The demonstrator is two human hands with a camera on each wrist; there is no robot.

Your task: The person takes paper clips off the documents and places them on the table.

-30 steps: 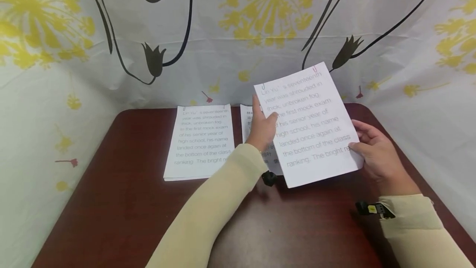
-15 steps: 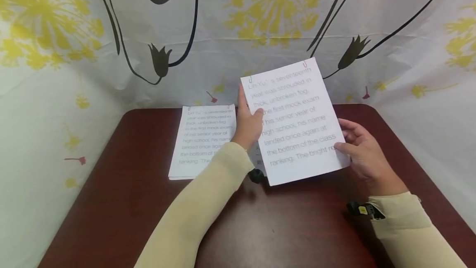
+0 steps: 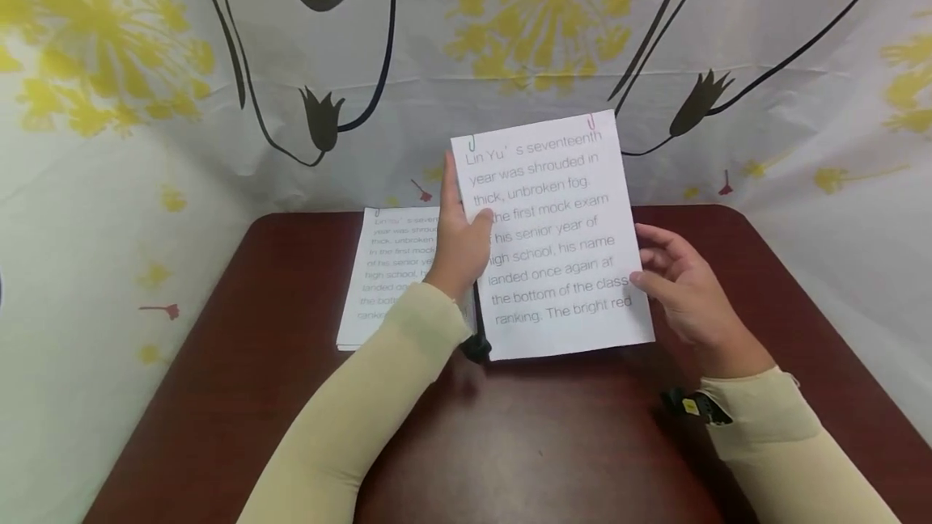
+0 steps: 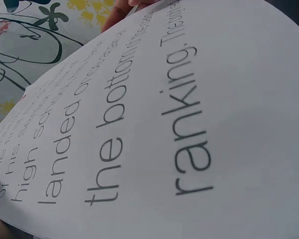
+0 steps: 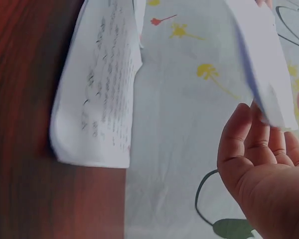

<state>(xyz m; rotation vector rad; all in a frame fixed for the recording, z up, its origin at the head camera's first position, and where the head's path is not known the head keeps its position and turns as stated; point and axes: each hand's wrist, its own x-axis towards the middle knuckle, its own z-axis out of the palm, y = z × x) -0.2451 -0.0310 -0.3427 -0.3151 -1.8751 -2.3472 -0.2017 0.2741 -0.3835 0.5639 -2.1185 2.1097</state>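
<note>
- Floral cloth backdrop (image 3: 218,103), white with yellow blooms and black stems, hung behind and to both sides
- Dark red wooden table (image 3: 553,443) below it, glossy, running from 12 o'clock back edge to the near side
- Held above the table's middle: clipped paper packet (image 3: 553,241), printed face up, top edge raised toward 12 o'clock, two small clips on that edge
- Judged light, thin and floppy, likely to sag or slide if held by one corner; best taken at both side edges, close to the clipped top, as now
- Flat on the table at 9 o'clock of the packet: second printed stack (image 3: 386,273), partly hidden behind the left forearm
- Left hand (image 3: 459,241) at the packet's 9 o'clock edge, thumb pinching the sheet against fingers behind it
- Right hand (image 3: 680,289) at the 3 o'clock edge, fingers loosely spread behind the sheet, thumb at the margin; real pinch not clear
- Against a second ago: packet shifted toward 9 o'clock and squared up from its tilt, now covering the sheet that showed between it and the stack
</note>
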